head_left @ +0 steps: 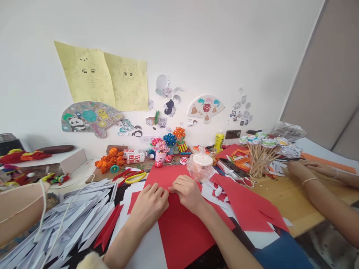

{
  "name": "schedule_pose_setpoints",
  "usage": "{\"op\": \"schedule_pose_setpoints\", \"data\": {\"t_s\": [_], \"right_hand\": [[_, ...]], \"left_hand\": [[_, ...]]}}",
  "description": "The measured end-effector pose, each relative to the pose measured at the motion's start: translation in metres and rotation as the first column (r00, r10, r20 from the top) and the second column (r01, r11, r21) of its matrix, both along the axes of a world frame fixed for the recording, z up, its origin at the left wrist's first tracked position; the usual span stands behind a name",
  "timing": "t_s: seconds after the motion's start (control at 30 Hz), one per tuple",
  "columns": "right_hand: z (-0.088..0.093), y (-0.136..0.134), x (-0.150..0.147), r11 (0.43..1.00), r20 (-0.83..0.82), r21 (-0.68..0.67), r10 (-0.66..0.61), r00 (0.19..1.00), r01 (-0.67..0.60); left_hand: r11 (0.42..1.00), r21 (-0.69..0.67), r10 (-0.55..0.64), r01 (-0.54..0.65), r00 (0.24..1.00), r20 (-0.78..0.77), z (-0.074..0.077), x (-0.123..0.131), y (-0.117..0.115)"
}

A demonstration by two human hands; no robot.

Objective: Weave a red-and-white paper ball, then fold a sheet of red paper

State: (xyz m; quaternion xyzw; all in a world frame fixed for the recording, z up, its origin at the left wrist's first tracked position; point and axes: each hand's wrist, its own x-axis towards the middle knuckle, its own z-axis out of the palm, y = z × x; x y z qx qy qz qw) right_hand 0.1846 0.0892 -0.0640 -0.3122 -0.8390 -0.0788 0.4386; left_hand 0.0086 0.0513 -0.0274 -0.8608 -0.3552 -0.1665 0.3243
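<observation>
Over large red paper (182, 231) in the middle of the table, my left hand (153, 202) and my right hand (187, 191) come together. Fingers of both are curled and closed, their tips pinching at red paper; whether it is the sheet's edge or a separate small piece I cannot tell, since the fingers hide it. A smaller red paper edge (134, 201) shows left of my left hand. White paper (148, 244) lies underneath. Just beyond my right hand is a white-lidded cup (202, 160) in a clear plastic bag.
Folded white paper strips (73, 213) pile up at left, beside yellow-handled scissors (135, 178). Wooden sticks (259, 160) with paper flowers stand at right. More red paper (249, 205) lies nearby. Another person's hands (303, 170) rest at far right; another person's arm (19, 205) is at left.
</observation>
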Motion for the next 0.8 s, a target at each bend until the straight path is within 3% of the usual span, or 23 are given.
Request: {"op": "schedule_pose_setpoints", "data": {"t_s": [0.63, 0.8], "right_hand": [[0.004, 0.005, 0.014, 0.994, -0.182, -0.015, -0.107, 0.978, 0.106], [0.004, 0.007, 0.02, 0.988, -0.231, -0.014, -0.151, 0.961, 0.152]], "left_hand": [[0.995, 0.031, -0.099, 0.098, 0.995, 0.033, 0.021, -0.035, 0.009], [0.996, 0.083, -0.038, 0.034, 0.998, 0.051, 0.03, -0.057, 0.012]]}}
